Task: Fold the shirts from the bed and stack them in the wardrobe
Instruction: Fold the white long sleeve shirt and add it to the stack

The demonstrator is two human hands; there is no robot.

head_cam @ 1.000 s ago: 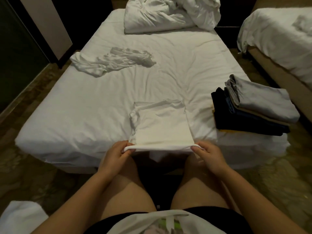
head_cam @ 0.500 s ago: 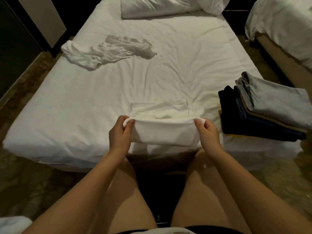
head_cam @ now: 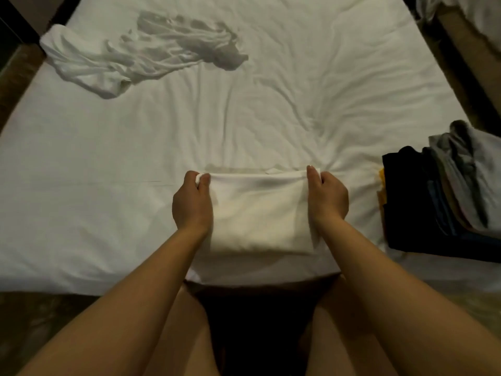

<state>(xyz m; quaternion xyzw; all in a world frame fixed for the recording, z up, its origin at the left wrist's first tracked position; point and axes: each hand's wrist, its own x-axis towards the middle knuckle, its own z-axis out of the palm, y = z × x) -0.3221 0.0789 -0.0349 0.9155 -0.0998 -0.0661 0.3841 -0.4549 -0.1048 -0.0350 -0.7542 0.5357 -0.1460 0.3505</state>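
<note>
The left hand [head_cam: 192,202] and the right hand [head_cam: 326,199] are each pinching a far corner of the folded white shirt [head_cam: 257,213], which is lying flat at the near edge of the bed [head_cam: 162,147]. A crumpled shirt [head_cam: 141,63] is lying far left, and a stack of folded clothes [head_cam: 439,202] is sitting on the right.
</note>
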